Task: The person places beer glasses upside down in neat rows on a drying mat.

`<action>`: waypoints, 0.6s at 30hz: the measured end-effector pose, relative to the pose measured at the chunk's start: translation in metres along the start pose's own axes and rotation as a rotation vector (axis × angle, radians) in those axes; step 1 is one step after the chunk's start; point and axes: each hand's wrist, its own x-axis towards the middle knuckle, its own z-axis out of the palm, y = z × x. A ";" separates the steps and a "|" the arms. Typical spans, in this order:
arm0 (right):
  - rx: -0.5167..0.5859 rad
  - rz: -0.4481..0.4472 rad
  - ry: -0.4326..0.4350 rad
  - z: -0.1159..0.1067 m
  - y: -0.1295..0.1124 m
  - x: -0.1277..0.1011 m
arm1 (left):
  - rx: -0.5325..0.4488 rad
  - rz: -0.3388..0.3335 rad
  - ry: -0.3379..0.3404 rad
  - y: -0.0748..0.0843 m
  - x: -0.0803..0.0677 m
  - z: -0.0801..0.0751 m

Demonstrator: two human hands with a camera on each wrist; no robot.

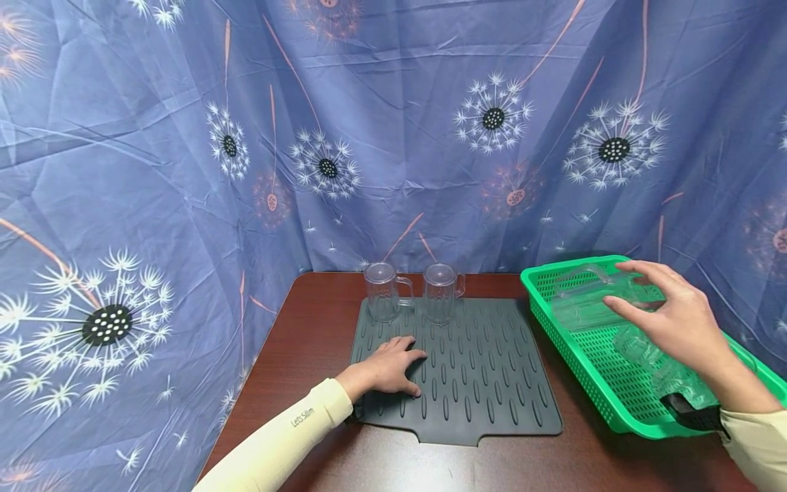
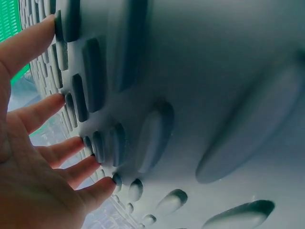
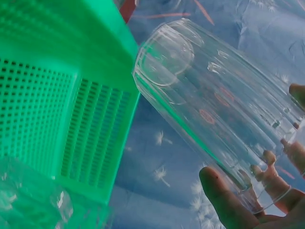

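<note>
My right hand (image 1: 682,321) grips a clear mug (image 1: 581,311) near its rim, over the green basket (image 1: 568,374). The mug lies tilted on its side in the air, its handle uppermost and its base pointing left. In the right wrist view, thumb and fingers wrap the open end of the mug (image 3: 214,105). My left hand (image 1: 389,365) rests on the dark ribbed drying mat (image 1: 470,410), fingers spread; the left wrist view shows its fingertips touching the mat (image 2: 190,62). Two clear mugs, one mug (image 1: 382,304) and another mug (image 1: 439,304), stand upside down at the mat's back left.
More clear glassware (image 1: 682,383) lies in the basket, partly hidden by my right arm. The basket stands to the right of the mat on a brown wooden table (image 1: 277,355). A blue dandelion-print curtain (image 1: 393,137) hangs behind and at the left.
</note>
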 end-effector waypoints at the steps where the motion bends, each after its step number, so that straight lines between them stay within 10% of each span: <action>1: 0.008 0.007 0.001 0.002 -0.001 0.000 | 0.001 0.003 0.001 0.000 0.000 0.000; 18: 0.072 0.122 0.007 0.032 -0.019 -0.006 | 0.012 0.014 0.010 -0.001 0.001 0.001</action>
